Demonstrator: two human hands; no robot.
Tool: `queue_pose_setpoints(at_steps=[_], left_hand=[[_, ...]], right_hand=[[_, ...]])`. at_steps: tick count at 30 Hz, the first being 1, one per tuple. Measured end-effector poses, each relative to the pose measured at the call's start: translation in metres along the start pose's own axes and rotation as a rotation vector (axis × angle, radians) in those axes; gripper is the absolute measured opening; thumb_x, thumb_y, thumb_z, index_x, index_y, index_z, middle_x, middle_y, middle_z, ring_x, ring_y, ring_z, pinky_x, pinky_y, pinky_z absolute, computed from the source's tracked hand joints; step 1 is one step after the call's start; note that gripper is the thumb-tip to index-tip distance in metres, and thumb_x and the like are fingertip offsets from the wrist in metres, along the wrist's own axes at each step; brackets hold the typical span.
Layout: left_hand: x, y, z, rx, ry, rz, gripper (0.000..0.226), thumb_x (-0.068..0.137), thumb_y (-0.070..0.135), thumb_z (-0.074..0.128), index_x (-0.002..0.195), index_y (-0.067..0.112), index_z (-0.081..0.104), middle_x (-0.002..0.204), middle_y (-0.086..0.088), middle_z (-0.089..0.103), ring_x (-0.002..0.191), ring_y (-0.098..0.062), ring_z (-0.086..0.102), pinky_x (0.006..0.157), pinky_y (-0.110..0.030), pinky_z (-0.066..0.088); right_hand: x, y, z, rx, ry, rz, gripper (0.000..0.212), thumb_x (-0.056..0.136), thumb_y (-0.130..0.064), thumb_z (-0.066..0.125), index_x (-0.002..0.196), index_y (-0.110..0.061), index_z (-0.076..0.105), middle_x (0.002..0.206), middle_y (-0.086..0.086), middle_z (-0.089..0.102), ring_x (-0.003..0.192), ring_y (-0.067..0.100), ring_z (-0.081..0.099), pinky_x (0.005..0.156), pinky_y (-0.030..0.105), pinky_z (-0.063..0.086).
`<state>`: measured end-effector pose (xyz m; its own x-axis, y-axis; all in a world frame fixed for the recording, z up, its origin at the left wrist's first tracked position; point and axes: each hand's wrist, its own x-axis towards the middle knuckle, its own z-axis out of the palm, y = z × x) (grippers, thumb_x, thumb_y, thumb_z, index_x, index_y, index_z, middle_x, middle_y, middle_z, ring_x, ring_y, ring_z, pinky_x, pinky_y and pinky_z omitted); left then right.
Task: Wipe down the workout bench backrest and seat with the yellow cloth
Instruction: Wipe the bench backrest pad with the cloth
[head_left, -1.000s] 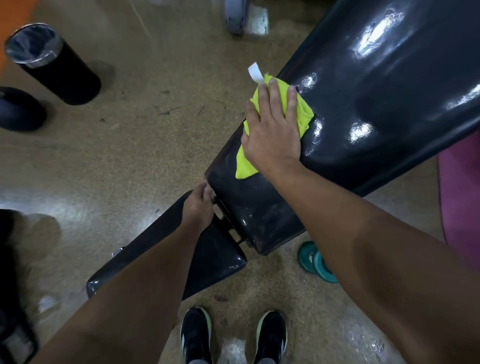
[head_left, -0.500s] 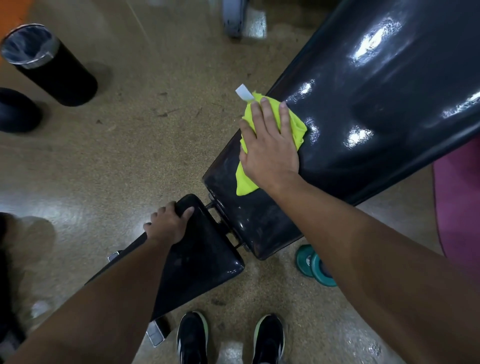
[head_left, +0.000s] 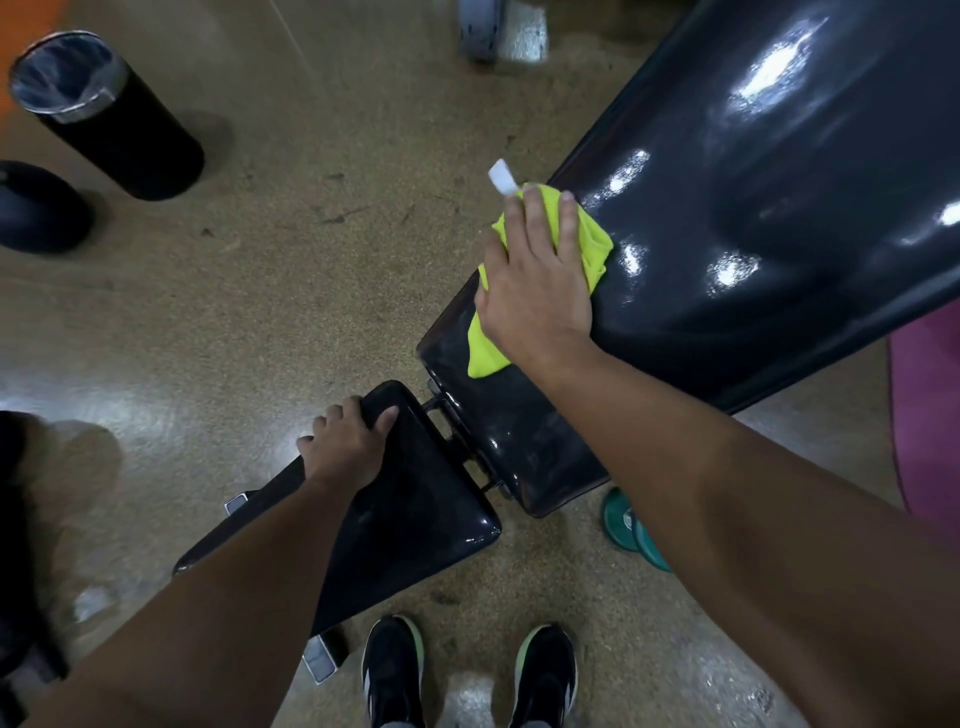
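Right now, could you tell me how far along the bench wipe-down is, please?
Under way on the backrest: the right hand presses the yellow cloth flat near its lower end, and glossy patches shine further up, though I cannot tell how much is wiped. The left hand grips the seat edge, steadying it. The seat shows no cloth contact, so it likely remains.

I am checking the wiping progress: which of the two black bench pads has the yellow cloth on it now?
The backrest, the larger pad: the right hand presses the yellow cloth onto it. The smaller seat has only the left hand.
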<state>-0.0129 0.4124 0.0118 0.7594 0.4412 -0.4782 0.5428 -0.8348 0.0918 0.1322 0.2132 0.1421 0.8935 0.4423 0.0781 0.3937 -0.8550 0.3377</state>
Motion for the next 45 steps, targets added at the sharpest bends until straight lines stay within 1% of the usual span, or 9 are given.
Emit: queue_pose_setpoints(at_steps=[7,10,13,20,25,29,32,37,45], left_hand=[[0.002,0.0,-0.001,0.0,-0.01,0.007,0.071,0.089,0.071,0.023,0.135,0.019,0.037,0.135,-0.011,0.047,0.124,-0.032,0.041,0.099,-0.054,0.03],[0.002,-0.002,0.0,-0.011,-0.012,0.01,0.072,0.089,0.072,0.023,0.137,0.019,0.036,0.136,-0.01,0.047,0.125,-0.033,0.04,0.1,-0.054,0.03],[0.003,-0.002,0.002,-0.009,-0.006,0.009,0.073,0.089,0.072,0.023,0.137,0.019,0.037,0.136,-0.009,0.047,0.125,-0.032,0.04,0.1,-0.054,0.03],[0.002,-0.002,0.002,-0.001,-0.013,-0.003,0.073,0.088,0.073,0.02,0.135,0.019,0.038,0.135,-0.009,0.047,0.124,-0.033,0.042,0.098,-0.053,0.031],[0.003,-0.003,0.005,-0.007,0.002,0.005,0.073,0.088,0.073,0.019,0.134,0.02,0.038,0.133,-0.008,0.049,0.123,-0.032,0.043,0.099,-0.051,0.032],[0.003,-0.002,0.003,-0.008,0.003,0.006,0.073,0.089,0.073,0.02,0.135,0.02,0.037,0.135,-0.009,0.048,0.124,-0.033,0.042,0.099,-0.052,0.031],[0.001,-0.003,0.003,-0.014,0.014,0.012,0.072,0.09,0.072,0.021,0.135,0.019,0.037,0.135,-0.009,0.047,0.124,-0.032,0.042,0.098,-0.051,0.031],[0.001,-0.003,0.004,-0.006,0.027,0.02,0.071,0.09,0.071,0.021,0.136,0.019,0.038,0.135,-0.007,0.048,0.123,-0.031,0.043,0.098,-0.05,0.031],[0.001,-0.005,0.003,-0.006,0.019,0.024,0.074,0.09,0.072,0.019,0.135,0.017,0.039,0.132,-0.008,0.049,0.119,-0.032,0.045,0.094,-0.05,0.034]], right_hand=[[-0.012,-0.014,0.013,-0.028,-0.058,-0.141,0.058,0.108,-0.042,0.029,0.157,-0.013,0.035,0.166,0.019,0.021,0.156,0.039,0.009,0.122,0.06,-0.011],[-0.007,-0.012,0.009,-0.027,-0.045,-0.071,0.057,0.106,-0.042,0.034,0.155,-0.012,0.039,0.165,0.02,0.025,0.156,0.038,0.011,0.121,0.059,-0.011],[0.0,-0.024,0.008,-0.042,-0.057,-0.007,0.061,0.107,-0.043,0.031,0.157,-0.009,0.032,0.165,0.021,0.023,0.156,0.041,0.005,0.123,0.062,-0.006],[-0.022,-0.027,0.017,-0.001,-0.063,-0.105,0.058,0.107,-0.041,0.033,0.158,-0.013,0.034,0.167,0.02,0.02,0.157,0.038,0.007,0.122,0.058,-0.011],[-0.01,-0.038,0.012,-0.016,-0.068,-0.025,0.061,0.107,-0.044,0.031,0.159,-0.01,0.03,0.167,0.021,0.018,0.157,0.04,0.004,0.123,0.061,-0.007],[-0.033,-0.043,0.017,-0.015,-0.095,-0.127,0.06,0.108,-0.041,0.029,0.161,-0.012,0.026,0.169,0.02,0.011,0.157,0.039,0.001,0.122,0.06,-0.012],[-0.044,-0.026,0.018,0.008,-0.089,-0.157,0.062,0.106,-0.044,0.035,0.161,-0.015,0.028,0.17,0.017,0.009,0.158,0.037,0.001,0.122,0.059,-0.011],[-0.008,-0.032,0.008,-0.025,-0.073,-0.008,0.059,0.106,-0.045,0.033,0.155,-0.012,0.038,0.167,0.021,0.017,0.157,0.041,0.004,0.123,0.062,-0.006],[-0.033,-0.016,0.013,0.018,-0.062,-0.148,0.061,0.105,-0.043,0.039,0.157,-0.012,0.036,0.168,0.02,0.018,0.157,0.038,0.007,0.125,0.059,-0.002]])
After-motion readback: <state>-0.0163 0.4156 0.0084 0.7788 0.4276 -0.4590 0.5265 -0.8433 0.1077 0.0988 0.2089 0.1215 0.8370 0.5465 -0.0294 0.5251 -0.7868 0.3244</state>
